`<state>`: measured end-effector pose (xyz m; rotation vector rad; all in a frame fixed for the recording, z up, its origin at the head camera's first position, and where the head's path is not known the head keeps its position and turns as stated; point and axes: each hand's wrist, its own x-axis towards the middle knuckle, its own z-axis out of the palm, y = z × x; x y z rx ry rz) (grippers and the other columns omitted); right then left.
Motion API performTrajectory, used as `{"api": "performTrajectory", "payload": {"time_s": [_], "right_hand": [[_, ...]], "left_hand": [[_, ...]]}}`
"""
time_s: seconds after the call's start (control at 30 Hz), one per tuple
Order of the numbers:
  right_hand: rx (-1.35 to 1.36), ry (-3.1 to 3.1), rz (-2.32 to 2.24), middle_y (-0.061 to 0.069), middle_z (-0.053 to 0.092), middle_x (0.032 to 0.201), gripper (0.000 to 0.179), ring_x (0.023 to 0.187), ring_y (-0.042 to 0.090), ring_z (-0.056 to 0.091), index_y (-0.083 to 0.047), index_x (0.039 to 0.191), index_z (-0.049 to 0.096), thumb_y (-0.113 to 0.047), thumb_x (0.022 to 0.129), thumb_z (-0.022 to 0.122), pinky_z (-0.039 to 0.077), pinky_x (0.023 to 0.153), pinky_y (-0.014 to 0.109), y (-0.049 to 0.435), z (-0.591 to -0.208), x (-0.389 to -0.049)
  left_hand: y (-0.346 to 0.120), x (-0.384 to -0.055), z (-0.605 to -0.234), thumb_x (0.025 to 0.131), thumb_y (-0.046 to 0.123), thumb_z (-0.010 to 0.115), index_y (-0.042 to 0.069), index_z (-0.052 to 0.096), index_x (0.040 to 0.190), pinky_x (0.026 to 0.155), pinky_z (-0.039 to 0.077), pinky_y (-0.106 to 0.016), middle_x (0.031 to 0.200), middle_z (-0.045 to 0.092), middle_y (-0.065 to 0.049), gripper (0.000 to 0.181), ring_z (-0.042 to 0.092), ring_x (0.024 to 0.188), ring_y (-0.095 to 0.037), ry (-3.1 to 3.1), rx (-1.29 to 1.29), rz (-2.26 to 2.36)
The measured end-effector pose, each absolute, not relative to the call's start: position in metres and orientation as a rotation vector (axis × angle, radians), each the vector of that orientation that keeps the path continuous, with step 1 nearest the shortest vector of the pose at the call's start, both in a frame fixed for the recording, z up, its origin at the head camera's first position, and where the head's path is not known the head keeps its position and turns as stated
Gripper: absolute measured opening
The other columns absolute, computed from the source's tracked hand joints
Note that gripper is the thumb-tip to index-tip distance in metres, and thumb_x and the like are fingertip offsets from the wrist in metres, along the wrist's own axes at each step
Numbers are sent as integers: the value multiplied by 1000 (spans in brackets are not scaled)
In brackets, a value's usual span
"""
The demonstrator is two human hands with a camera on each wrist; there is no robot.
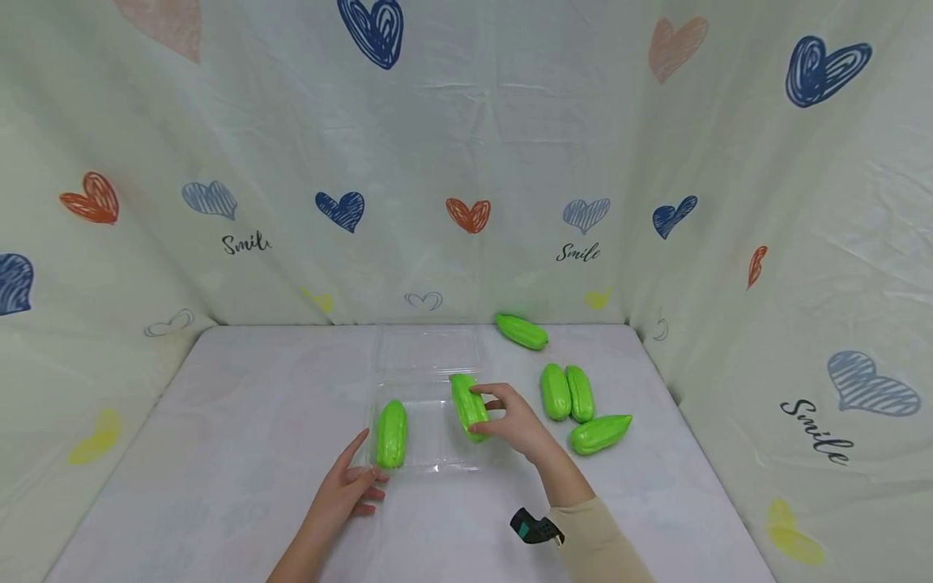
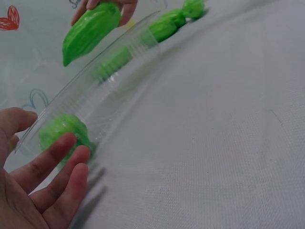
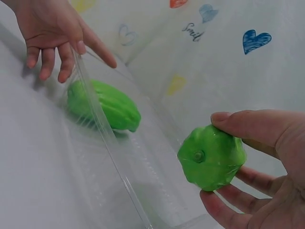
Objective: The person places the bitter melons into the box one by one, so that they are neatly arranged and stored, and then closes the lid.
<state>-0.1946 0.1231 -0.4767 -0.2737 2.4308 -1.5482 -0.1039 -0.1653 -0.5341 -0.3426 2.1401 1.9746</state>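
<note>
My right hand (image 1: 513, 421) pinches a bright green ribbed gourd (image 1: 466, 405) between thumb and fingers, held above the right part of a clear plastic box (image 1: 437, 467). In the right wrist view that gourd (image 3: 209, 157) shows its stem end. A second gourd (image 1: 391, 435) lies lengthwise in the box's left side. At the box's front left corner is my left hand (image 1: 346, 486), its fingers spread and fairly straight. Seen from the right wrist, the left hand (image 3: 57, 28) touches the rim with its thumb, while three fingers hang outside the wall.
Right of the box, several more gourds lie on the white-covered table (image 1: 219, 453): a side-by-side pair (image 1: 567, 393), an angled gourd (image 1: 599, 434) before them, and another gourd (image 1: 521, 331) near the back edge. The clear lid (image 1: 428, 350) lies folded back behind the box. A heart-printed curtain encloses the table.
</note>
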Motion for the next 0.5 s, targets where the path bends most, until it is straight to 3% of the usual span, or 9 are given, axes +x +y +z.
{"api": "performTrajectory", "payload": {"time_s": [0.5], "right_hand": [[-305,2356,-1522,9,49,134,60,113,31,53,-16,130,61,-14,75,85,53,80,40,95,-480,-190]], "left_hand": [[-166,-102,-534,94,8,60,18,25,154,60,56,-40,93,71,-14,70,68,75,-28,2148,-372,1939]]}}
